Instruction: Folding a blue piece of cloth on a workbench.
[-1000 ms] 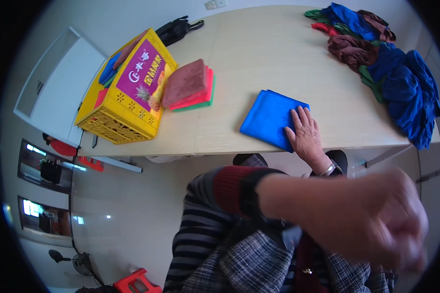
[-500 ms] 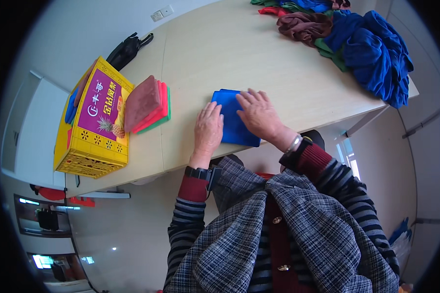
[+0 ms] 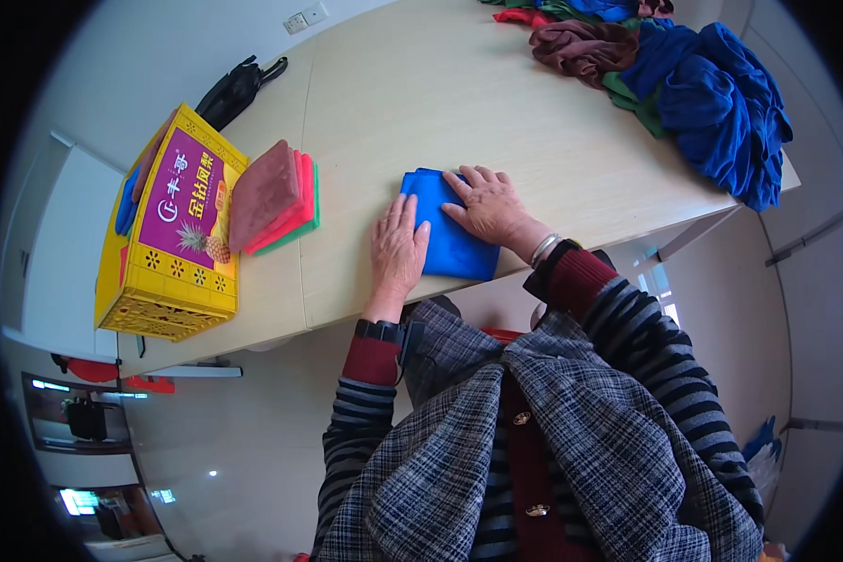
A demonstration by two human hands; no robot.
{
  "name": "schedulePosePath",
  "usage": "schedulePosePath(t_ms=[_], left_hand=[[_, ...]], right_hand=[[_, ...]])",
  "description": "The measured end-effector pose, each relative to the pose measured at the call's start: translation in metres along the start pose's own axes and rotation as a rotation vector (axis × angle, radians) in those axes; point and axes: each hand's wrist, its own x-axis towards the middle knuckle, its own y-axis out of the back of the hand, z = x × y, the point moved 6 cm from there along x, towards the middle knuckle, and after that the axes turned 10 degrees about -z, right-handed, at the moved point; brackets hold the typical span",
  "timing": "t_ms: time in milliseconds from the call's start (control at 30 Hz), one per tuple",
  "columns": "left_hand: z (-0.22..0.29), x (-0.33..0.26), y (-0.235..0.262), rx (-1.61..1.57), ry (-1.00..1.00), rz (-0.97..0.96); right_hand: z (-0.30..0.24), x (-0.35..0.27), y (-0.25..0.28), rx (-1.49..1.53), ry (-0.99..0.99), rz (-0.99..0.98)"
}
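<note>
The folded blue cloth [image 3: 445, 234] lay flat on the pale tabletop [image 3: 496, 103], close to the near edge and directly in front of the person. Its long axis ran slantwise, from the far left corner toward the near right one, so that it sat a little askew to the edge.

Both hands rested on it, palms down and fingers spread flat, gripping nothing. The left hand [image 3: 398, 251] lay along the cloth's left border, half on the fabric and half on the bare wood, its fingers pointing away from the body. The right hand [image 3: 487, 208] came in from the right and covered the far right part, its fingers pointing left across the cloth. The two hands lay just beside each other without touching, a strip of blue showing between them. Neither was clearly nearer; each already pressed on its own side.

To the left, well apart, sat a stack of folded cloths [image 3: 272, 195] with a reddish-brown one on top, and beyond it a yellow crate [image 3: 169, 281]. A heap of loose cloths [image 3: 693, 84], mostly blue, lay at the far right.
</note>
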Motion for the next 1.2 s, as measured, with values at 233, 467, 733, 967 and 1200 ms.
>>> schedulePosePath(t_ms=[233, 467, 733, 967, 1200], left_hand=[[0.024, -0.117, 0.024, -0.562, 0.464, 0.073], [0.011, -0.149, -0.054, -1.714, 0.571, -0.141], [0.02, -0.151, -0.036, -2.053, 0.603, 0.185], [-0.038, -0.142, 0.091, -1.973, 0.663, 0.405], [-0.155, -0.035, 0.218, -1.772, 0.132, 0.638]], right_hand=[[0.01, -0.02, -0.006, -0.041, 0.006, 0.121], [-0.041, -0.042, -0.008, 0.007, 0.054, 0.14], [-0.07, -0.067, -0.01, 0.123, 0.193, 0.052], [0.011, -0.073, -0.004, 0.249, 0.075, 0.176], [-0.001, -0.075, -0.001, 0.045, 0.105, 0.197]])
